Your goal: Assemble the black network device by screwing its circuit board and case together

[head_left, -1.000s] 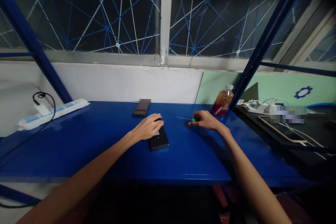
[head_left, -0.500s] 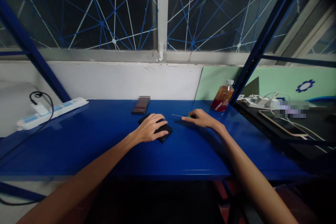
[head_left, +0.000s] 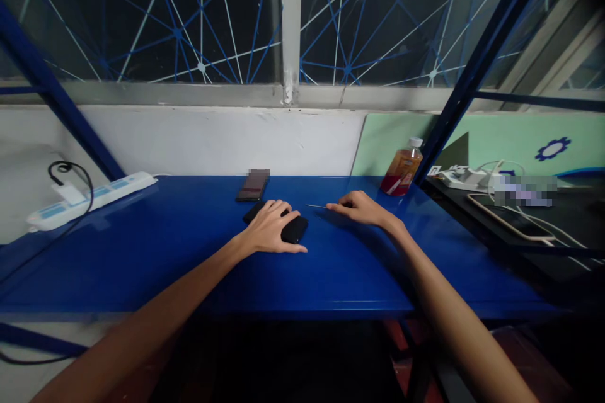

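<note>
1. The left hand (head_left: 271, 227) lay palm down over a black device (head_left: 295, 230), which sat on the blue bench (head_left: 331, 283); the device's far left end showed past the back of the hand, and its near right end showed in the gap between forefinger and thumb.
2. The left grip was spread, the fingers draped across the device's top and the thumb stretched out on its near side; the underside of the hand was hidden, so whether the grip clasped the device or only rested on it could not be told.
3. The right hand (head_left: 362, 209) was apart from the device, off to its right; its grip was closed in a pinch on a thin metal tool (head_left: 316, 206), thumb and fingers together around the end nearest the palm.
4. The tool's shaft pointed left out of the right grip; its tip stopped near the device's right end, apparently clear of it.
5. A phone (head_left: 253, 186) lay just beyond the device, near the bench's back edge; a bottle (head_left: 401, 170) stood behind the right hand, to its right; a white power strip (head_left: 101, 198) lay well apart at the left.
</note>
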Tool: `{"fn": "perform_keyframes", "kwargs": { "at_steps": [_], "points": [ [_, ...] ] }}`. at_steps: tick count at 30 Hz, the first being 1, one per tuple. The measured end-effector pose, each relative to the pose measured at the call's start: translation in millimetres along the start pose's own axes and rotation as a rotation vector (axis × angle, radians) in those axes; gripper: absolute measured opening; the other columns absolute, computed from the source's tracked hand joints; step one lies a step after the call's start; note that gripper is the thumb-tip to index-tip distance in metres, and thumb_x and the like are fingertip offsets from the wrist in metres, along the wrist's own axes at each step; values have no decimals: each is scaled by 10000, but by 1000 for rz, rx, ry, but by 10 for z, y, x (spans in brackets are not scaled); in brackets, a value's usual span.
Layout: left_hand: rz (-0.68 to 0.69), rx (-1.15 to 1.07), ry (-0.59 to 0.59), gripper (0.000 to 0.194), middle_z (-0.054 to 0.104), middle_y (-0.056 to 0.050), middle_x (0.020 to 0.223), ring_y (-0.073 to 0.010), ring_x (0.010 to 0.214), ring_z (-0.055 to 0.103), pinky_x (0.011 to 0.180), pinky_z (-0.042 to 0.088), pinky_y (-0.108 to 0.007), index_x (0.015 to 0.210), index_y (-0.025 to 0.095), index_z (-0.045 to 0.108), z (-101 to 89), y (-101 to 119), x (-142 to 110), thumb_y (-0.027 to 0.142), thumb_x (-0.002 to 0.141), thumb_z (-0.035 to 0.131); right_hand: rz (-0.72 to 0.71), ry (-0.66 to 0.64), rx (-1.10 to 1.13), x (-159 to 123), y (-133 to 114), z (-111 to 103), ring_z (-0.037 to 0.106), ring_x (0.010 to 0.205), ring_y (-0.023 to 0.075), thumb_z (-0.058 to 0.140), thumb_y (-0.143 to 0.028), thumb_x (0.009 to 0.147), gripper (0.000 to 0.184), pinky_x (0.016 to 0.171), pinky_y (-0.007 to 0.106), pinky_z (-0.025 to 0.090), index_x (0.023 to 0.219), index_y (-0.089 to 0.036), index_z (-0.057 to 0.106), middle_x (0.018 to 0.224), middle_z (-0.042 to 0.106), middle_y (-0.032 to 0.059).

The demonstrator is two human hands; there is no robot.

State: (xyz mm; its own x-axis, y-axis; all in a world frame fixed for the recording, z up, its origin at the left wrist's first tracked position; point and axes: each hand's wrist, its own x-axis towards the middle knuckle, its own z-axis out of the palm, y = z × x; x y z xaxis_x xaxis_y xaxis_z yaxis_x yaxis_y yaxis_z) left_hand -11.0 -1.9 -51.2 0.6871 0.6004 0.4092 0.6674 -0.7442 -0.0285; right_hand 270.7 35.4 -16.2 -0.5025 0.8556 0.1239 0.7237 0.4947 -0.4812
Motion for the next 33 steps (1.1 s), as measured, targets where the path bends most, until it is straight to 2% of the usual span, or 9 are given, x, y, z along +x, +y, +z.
{"fn": "perform_keyframes", "kwargs": {
  "at_steps": [8, 14, 22, 33],
  "points": [
    [-108, 92, 91, 760, 597, -121, 1040, -286, 956, 542, 859, 404, -458, 1146, 178, 616, 86, -60, -16, 808, 744, 479, -18, -48, -4, 10, 1, 9, 242, 483, 88, 447, -625, 867, 585, 485, 292, 193, 483, -188, 383, 486, 325, -33],
    [-140, 113, 89, 753, 594, -111, 1018, -286, 944, 536, 848, 397, -453, 1110, 186, 632, 95, -47, -2, 820, 737, 470, 5, -99, -33, 35, 21, 67, 342, 468, 95, 444, -643, 865, 585, 492, 290, 230, 521, -176, 516, 481, 442, -10],
    [-149, 124, 57, 787, 596, -122, 1033, -291, 950, 534, 854, 392, -454, 1135, 173, 629, 91, -36, -1, 829, 736, 457, -16, -115, -34, 51, 38, 103, 412, 464, 102, 443, -643, 871, 592, 492, 282, 263, 554, -164, 585, 497, 525, 14],
    [-142, 123, 49, 803, 597, -136, 1051, -302, 969, 532, 870, 393, -468, 1167, 163, 626, 89, -31, -10, 824, 747, 448, 6, -127, 15, 43, 43, 99, 418, 462, 98, 436, -680, 854, 617, 489, 271, 276, 550, -161, 572, 494, 517, 7]
  ]
}}
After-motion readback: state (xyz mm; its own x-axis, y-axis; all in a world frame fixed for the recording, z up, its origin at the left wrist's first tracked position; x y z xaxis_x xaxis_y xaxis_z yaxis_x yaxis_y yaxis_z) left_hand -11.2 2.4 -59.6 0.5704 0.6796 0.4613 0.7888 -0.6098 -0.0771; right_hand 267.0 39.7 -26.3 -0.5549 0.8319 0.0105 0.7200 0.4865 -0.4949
